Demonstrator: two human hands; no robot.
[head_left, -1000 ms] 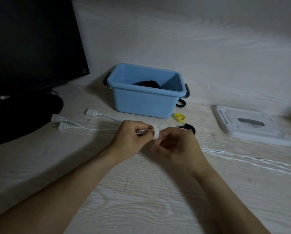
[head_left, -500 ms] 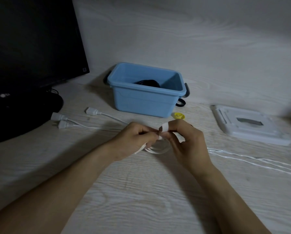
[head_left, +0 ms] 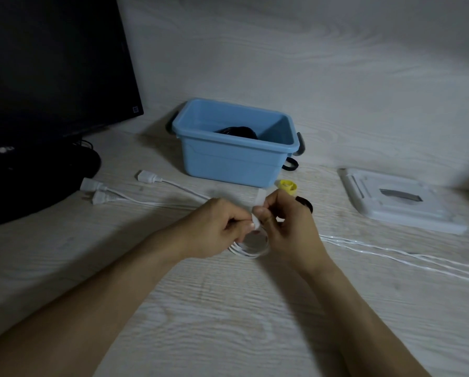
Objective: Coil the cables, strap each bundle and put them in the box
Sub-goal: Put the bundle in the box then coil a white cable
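White cable coil [head_left: 251,244]: a small bundle of loops held low over the desk [head_left: 227,308] between the two hands, its lower loops at or just above the surface; kept tight so the turns do not spring apart while it is bound. Left hand [head_left: 217,229]: fingers curled, pinching the coil at its top, apparently to clamp the turns together. Right hand [head_left: 287,227]: thumb and forefinger pinching a white strap [head_left: 259,204], whose free end stands up above the fingers; judged to be mid-wrap around the bundle, closure not yet made. Loose white cables [head_left: 391,247]: several strands trail off to the right across the desk; whether they belong to the held coil cannot be told. White plugs [head_left: 100,191]: three ends lie to the left near the monitor base, their leads running toward the hands. Blue box [head_left: 236,161]: open, beyond the hands and within easy reach, with a dark bundle [head_left: 238,131] already inside, so some of the task looks done. Yellow strap roll [head_left: 287,185] and black strap roll [head_left: 305,204]: just behind the right hand, near the box front, likely kept close for later bundles. White lid [head_left: 399,202]: set aside to the right, leaving the box mouth open. Black monitor [head_left: 51,63]: far left, not involved.
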